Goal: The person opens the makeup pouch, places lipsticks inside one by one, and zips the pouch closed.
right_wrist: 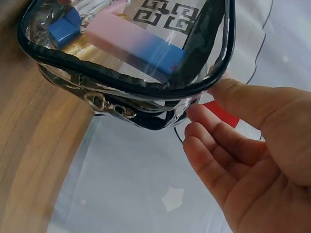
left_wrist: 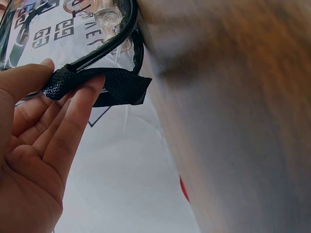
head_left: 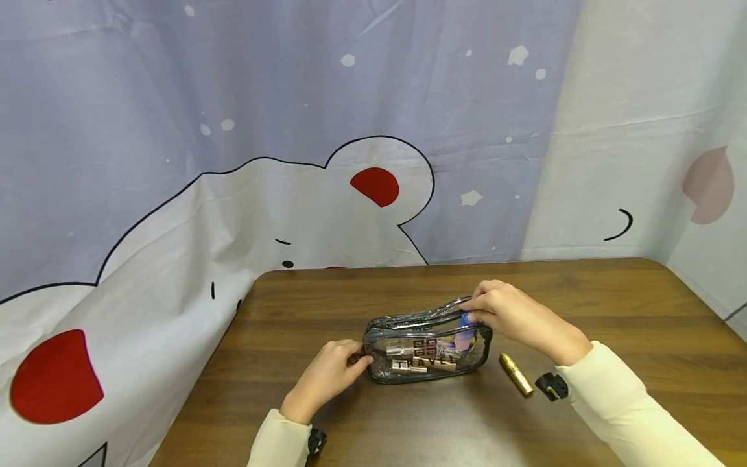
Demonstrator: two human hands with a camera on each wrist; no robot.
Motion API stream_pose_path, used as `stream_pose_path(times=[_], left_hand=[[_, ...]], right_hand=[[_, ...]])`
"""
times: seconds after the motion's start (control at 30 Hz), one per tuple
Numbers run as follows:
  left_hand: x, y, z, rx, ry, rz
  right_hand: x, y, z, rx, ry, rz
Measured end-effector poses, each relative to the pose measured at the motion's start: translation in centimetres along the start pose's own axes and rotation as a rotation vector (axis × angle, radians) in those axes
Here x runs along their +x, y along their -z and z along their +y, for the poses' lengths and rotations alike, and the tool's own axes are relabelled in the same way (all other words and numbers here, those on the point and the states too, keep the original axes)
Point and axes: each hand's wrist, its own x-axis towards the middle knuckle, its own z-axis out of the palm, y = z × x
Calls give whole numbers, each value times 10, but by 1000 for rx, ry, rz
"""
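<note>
A clear plastic toiletry pouch with black trim and "TRAVEL" lettering sits on the table, its top opening parted. Small cosmetic tubes show through its front wall. At the pouch's left end, my left hand pinches a black fabric tab between thumb and fingers. My right hand grips the upper edge at the right end, thumb at the black piping. Inside, close to that hand, lies a pink-and-blue box. A metal zipper pull hangs at this end.
A gold lipstick-like tube lies on the wooden table, to the right of the pouch and near the right wrist. A curtain with cartoon figures hangs behind the table and along its left side.
</note>
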Motion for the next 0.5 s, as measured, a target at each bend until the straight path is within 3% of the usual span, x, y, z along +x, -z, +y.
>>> stream_pose_path(times=[0.2,0.5], left_hand=[[0,0,1,6,6,0],[0,0,1,0,-3,13]], right_hand=[[-4,0,3,-16,2,32],[-9,-1,5,-38,0,-11]])
